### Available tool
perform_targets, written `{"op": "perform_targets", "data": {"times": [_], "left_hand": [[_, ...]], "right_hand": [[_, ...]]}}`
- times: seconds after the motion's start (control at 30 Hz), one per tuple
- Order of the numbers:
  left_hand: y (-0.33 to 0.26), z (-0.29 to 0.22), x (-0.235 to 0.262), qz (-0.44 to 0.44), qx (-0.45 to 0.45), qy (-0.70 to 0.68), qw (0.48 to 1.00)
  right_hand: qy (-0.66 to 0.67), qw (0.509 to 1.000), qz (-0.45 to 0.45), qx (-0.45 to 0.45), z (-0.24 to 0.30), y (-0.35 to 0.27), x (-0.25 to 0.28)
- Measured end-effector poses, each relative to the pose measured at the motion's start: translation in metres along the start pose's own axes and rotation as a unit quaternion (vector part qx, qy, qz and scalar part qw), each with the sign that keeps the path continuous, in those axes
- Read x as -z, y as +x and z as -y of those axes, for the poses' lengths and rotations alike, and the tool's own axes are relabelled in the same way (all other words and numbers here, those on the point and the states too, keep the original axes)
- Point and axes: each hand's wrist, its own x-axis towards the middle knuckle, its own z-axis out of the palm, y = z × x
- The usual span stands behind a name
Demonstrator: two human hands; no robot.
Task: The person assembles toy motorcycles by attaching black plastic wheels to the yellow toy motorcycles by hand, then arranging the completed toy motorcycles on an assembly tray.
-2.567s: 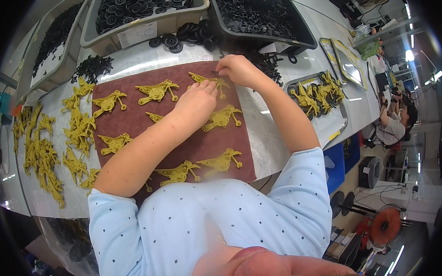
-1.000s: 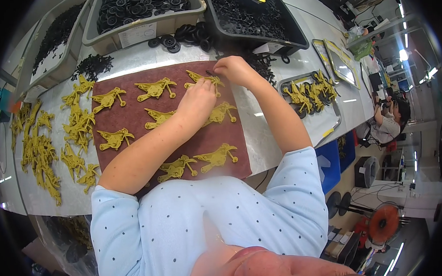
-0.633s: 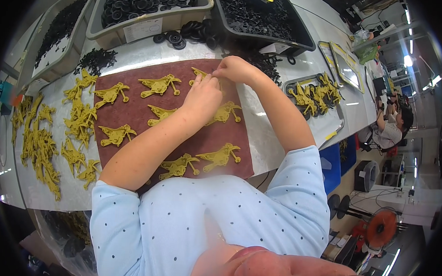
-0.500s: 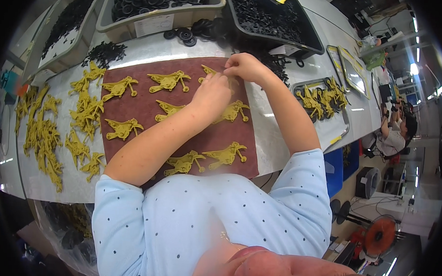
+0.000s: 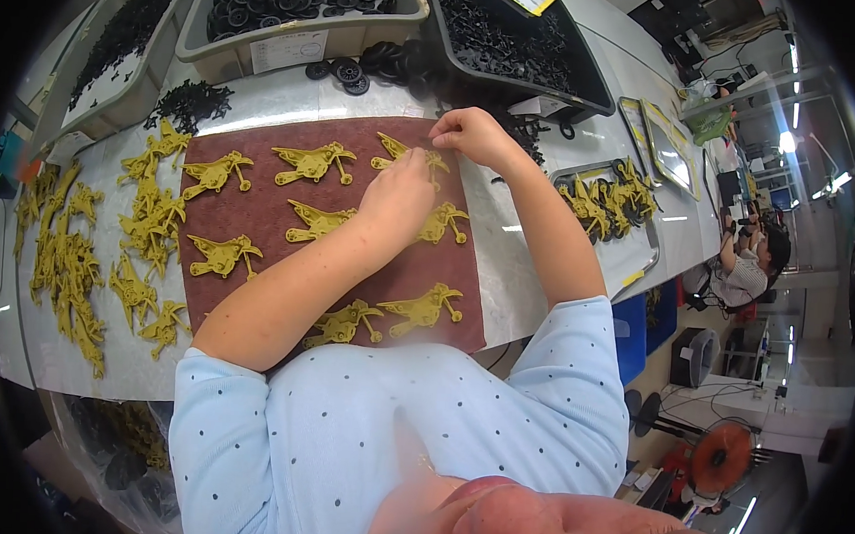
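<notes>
Rows of yellow plastic frame-shaped parts, such as the one at the top centre [image 5: 315,162], lie on a dark red cloth mat [image 5: 259,198]. My left hand [image 5: 399,194] is closed over another yellow plastic part [image 5: 391,144] at the mat's far right corner. Its fingertips rest on that part, partly hiding it. Just beyond its right end, my right hand [image 5: 478,137] has thumb and forefinger pinched together. Whatever sits in that pinch is too small to make out. My left forearm crosses above the mat and covers some of its middle.
Loose yellow parts [image 5: 64,280] pile up at the left. Along the back stand a grey bin of black wheels [image 5: 251,54], a black bin of small black pieces [image 5: 588,95] and another grey bin [image 5: 120,101]. A metal tray [image 5: 649,262] with yellow parts is at right. A person [image 5: 747,267] sits farther off.
The whole view has shifted slightly, moving the mat a little left and down in the picture. Both hands stay at the same yellow plastic part, with only small finger movement.
</notes>
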Motion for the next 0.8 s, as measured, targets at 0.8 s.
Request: {"op": "perform_targets", "data": {"times": [0.8], "left_hand": [[0.003, 0.000, 0.001, 0.066, -0.021, 0.077, 0.995]], "right_hand": [[-0.023, 0.998, 0.051, 0.007, -0.003, 0.004, 0.007]]}}
